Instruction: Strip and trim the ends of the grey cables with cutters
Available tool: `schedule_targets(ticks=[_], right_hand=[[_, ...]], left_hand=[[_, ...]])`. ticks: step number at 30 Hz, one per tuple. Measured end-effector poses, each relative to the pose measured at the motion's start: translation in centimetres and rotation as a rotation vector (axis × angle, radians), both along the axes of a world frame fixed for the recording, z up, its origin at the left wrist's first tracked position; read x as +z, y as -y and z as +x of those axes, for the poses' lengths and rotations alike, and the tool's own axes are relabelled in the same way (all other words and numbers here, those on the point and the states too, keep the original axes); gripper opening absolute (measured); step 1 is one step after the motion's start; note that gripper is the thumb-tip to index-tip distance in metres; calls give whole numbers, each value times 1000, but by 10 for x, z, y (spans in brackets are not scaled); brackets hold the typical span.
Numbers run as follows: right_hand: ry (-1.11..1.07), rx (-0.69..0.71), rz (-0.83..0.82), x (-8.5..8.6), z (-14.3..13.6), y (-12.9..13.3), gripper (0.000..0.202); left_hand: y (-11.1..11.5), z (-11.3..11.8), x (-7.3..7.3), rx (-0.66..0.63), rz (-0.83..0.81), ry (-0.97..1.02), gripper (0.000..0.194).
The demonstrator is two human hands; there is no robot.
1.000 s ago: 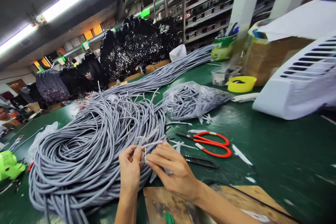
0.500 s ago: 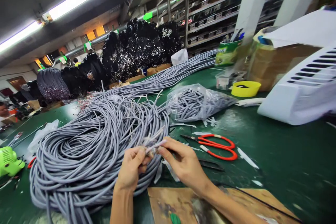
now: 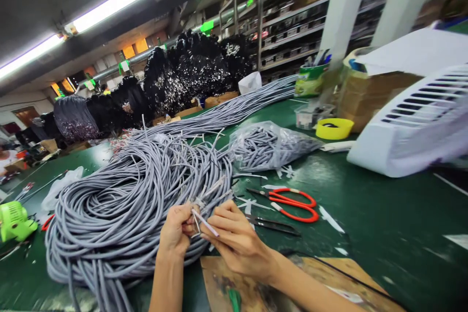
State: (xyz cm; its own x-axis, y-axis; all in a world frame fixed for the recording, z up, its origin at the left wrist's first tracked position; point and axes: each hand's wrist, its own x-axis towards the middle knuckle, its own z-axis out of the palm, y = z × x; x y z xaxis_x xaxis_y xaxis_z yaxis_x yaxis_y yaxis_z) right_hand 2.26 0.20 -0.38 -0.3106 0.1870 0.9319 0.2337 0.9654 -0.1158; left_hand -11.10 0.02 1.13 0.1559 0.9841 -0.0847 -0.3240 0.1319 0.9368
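Grey cable [image 3: 139,180] lies in a big coil on the green table, its pale stripped ends loose near the hands. My left hand [image 3: 177,229] is closed around a cable end at the coil's front right edge. Thin pale wires [image 3: 205,223] stick out of its grip toward the right. My right hand [image 3: 234,236] is beside it with bent fingers at these wires; its fingertips are partly hidden. Red-handled scissors [image 3: 296,202] and dark tweezers [image 3: 274,225] lie to the right of the hands.
Behind the scissors sits a clear bag of short grey pieces [image 3: 259,144]. A yellow tape ring [image 3: 334,128], green can [image 3: 310,80] and white slotted housing [image 3: 409,126] stand at right. A stained board [image 3: 219,282] lies in front; a green tool [image 3: 16,222] is at left.
My right hand has moved slightly down and left, its fingers more curled. The pale wires now point down to the right between the hands. The whole view has shifted slightly.
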Motion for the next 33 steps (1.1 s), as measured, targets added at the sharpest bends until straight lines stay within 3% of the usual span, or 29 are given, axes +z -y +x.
schedule_targets(ticks=[4, 9, 12, 15, 20, 26, 30, 33], right_hand=[[38, -27, -158, -4, 5, 0, 21], [59, -188, -504, 5, 35, -27, 27], [-60, -44, -729, 18, 44, -39, 24], [-125, 132, -848, 29, 41, -45, 20], [-159, 172, -901, 26, 34, -51, 16], [-56, 168, -938, 19, 31, -47, 15], [-18, 89, -810, 19, 34, -38, 17], [-67, 33, -667, 17, 38, -33, 17]], left_hand=[[-2, -5, 9, -21, 26, -20, 51], [-6, -7, 28, -32, 70, -90, 45], [-8, -1, 31, -40, 80, -162, 44], [-8, 7, 28, -22, 92, -234, 41], [-3, 19, 16, -55, 124, -411, 36], [1, 19, 10, -405, 187, -685, 28], [-12, 21, 6, -660, 158, -936, 22], [-30, 31, 1, -656, 234, -1215, 12]])
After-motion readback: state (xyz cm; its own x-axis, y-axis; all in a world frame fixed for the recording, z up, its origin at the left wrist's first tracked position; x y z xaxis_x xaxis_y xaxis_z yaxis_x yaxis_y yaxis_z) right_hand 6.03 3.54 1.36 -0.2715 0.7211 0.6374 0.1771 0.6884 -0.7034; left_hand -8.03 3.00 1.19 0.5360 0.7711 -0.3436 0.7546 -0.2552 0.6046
